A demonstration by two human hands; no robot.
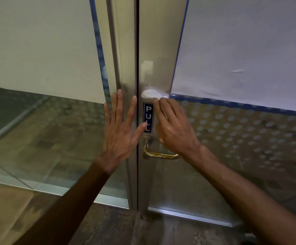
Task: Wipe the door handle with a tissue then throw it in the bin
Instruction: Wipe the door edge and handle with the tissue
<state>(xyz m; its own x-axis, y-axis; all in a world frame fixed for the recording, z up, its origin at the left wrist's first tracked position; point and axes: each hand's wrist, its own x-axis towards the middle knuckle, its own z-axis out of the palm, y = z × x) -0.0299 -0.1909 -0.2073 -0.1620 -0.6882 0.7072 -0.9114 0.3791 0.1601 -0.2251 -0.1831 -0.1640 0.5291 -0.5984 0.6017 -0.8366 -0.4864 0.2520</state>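
Above the door handle, tissue under right hand fingertips; left hand flat, empty.

White tissue showing against grey metal door frame; brass-gold handle gleaming below; dark blue sign carrying white PULL letters; blue tape edging white paper; right glass showing pale dot pattern.

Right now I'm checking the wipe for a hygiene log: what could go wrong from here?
1. The right hand presses the tissue on the door frame above the PULL sign, so the brass handle may stay unwiped.
2. The bare left hand lies flat on the neighbouring frame and could leave fresh prints.
3. No bin is in view.
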